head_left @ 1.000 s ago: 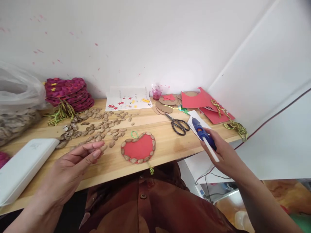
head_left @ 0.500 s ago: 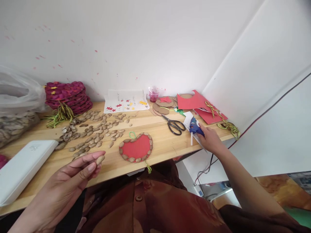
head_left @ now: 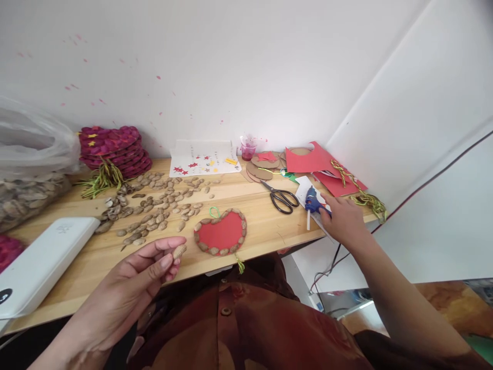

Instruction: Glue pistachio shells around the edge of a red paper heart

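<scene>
My left hand point(head_left: 134, 280) hovers over the table's near edge and pinches one tan nut shell point(head_left: 178, 251) between thumb and fingers. Right of it lies a red apple-shaped card point(head_left: 221, 232) ringed with shells, with a green loop on top. My right hand point(head_left: 342, 218) reaches to the table's right end, its fingers curled against a blue glue gun point(head_left: 314, 202) that rests on a white sheet. Whether the fingers still grip the gun is unclear.
Loose shells point(head_left: 154, 205) are scattered over the wooden table point(head_left: 262, 226). Black scissors point(head_left: 283, 198), red paper point(head_left: 316, 162), cardboard discs, a star sticker sheet point(head_left: 204, 159), stacked magenta pieces point(head_left: 113, 149), a bag of shells point(head_left: 23, 174) and a white box point(head_left: 42, 259) sit around.
My right hand carried the glue gun from the air down onto the white sheet at the table's right end. My left hand drew back toward me with the shell.
</scene>
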{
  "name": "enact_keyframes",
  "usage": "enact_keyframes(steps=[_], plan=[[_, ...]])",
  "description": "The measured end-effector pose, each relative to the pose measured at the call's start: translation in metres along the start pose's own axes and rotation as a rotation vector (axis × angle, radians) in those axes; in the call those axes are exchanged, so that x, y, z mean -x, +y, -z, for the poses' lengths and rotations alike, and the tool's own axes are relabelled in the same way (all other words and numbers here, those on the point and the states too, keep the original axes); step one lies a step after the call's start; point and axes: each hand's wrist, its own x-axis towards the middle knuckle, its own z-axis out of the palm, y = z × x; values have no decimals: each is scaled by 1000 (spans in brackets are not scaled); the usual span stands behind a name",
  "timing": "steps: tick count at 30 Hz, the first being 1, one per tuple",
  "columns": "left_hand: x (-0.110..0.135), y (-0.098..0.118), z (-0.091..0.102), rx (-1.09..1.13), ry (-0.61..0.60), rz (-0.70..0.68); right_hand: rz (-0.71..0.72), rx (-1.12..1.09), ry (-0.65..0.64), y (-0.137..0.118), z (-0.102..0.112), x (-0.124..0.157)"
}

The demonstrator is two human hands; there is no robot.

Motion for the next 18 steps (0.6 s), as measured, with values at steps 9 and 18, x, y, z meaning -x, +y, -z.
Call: enact_keyframes(steps=[9,18], plan=[[-5,0,-12,125,-147,19,210,-112,-185,-81,1,-47],[-7,3,-11,387,-271,-30,105,-438,-250,-65,6,-59]])
